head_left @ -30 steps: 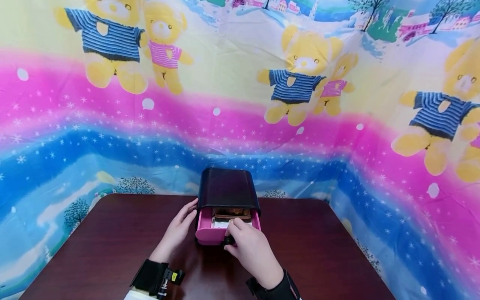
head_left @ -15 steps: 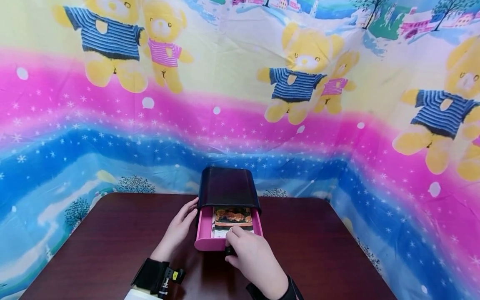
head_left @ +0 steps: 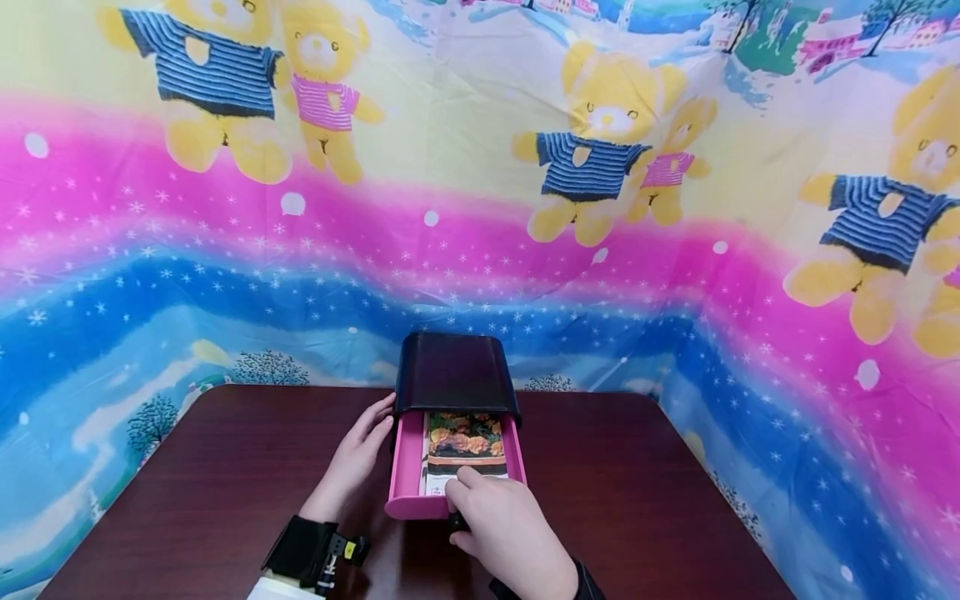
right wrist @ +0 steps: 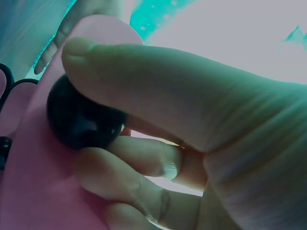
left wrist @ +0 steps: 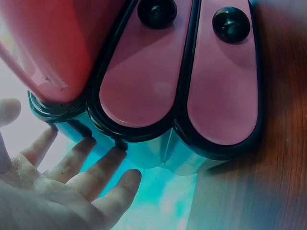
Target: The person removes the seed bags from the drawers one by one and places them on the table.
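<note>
We see a curtained-off setup, its room type unclear, with teddy-bear-printed cloth (head_left: 450, 167) hanging behind and beside 1 dark bench (head_left: 615, 475).

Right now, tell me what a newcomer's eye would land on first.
Most likely the bright backdrop of yellow bears, behind the dark table. Next, the pink drawer standing open at the front of the black cabinet, with a colourful printed item inside. Then the right hand gripping that drawer's black knob, the left hand beside the cabinet.
</note>
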A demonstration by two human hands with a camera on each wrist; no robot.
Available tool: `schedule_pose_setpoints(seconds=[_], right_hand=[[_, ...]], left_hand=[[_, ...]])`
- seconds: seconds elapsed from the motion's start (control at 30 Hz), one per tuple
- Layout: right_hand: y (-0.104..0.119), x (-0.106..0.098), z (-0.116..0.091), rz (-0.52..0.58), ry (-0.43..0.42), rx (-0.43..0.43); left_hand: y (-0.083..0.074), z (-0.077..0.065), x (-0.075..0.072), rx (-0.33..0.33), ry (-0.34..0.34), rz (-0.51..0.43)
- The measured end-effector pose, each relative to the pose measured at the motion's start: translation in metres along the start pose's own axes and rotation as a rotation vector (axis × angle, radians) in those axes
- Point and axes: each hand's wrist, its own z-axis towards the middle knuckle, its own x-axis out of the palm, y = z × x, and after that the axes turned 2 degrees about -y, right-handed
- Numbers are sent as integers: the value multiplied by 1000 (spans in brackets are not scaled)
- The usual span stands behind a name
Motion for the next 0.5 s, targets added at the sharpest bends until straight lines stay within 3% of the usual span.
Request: schedule_pose_setpoints(seconds=[0.5], right_hand=[[2, 9, 4, -22, 102, 3]], left_hand=[[1, 0, 0, 8, 11, -29]])
